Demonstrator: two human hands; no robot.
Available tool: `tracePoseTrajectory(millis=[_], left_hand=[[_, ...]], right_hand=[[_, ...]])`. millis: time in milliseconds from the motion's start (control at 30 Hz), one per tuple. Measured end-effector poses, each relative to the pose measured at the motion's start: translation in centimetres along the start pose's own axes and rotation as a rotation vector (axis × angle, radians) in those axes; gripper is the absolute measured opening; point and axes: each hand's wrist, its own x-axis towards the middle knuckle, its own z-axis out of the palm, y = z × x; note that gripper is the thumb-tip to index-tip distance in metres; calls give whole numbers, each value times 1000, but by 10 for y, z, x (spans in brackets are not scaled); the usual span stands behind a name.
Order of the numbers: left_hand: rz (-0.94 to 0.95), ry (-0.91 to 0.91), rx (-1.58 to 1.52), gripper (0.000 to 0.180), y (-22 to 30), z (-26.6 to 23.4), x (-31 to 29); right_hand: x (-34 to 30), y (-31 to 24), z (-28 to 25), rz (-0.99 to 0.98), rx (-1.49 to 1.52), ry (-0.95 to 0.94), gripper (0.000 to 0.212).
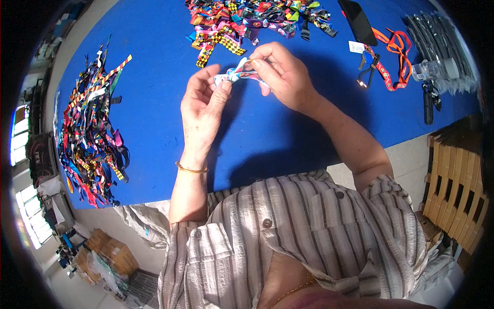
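Between my two hands, above the blue table [170, 129], is a knotted printed ribbon [234, 75] in white, light blue and pink. My left hand [203, 98] pinches it by the knot between thumb and fingers. With thumb and forefinger, my right hand [280, 74] grips a loop or end of the same ribbon on the other side. Just beyond my hands lies a heap of knotted colourful ribbons [257, 20], some in black and yellow check. To the left stretches a long pile of colourful flat ribbon strips [90, 129].
At the right back lie a black phone [357, 20], an orange-red lanyard [399, 62] with keys [368, 64], a clear plastic bottle [435, 69] and plastic-wrapped black bundles [437, 46]. Cardboard pieces [455, 180] stand beyond the table's right edge; cartons [110, 252] sit on the floor at left.
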Motion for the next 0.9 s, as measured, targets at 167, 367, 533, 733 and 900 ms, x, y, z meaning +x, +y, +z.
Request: tracePoseTrajectory(millis=[167,367,533,733,900], left_hand=[[-89,16,-101,16,-14,2,2],[36,-36,-343,3,-7,-1,10],[-60,22,-484,5,-16,-3,7],[-59,27,-215,8,-9,-1,8],[-169,-170,-133,8,-15,0,4]], right_hand=[[-1,4,-1,75,90,-5,5],[-2,17,4,71,162,-47,8],[1,13,0,120,61,-4,5],[7,2,-16,227,205,-157,10],[6,2,-14,102,68,-198,14]])
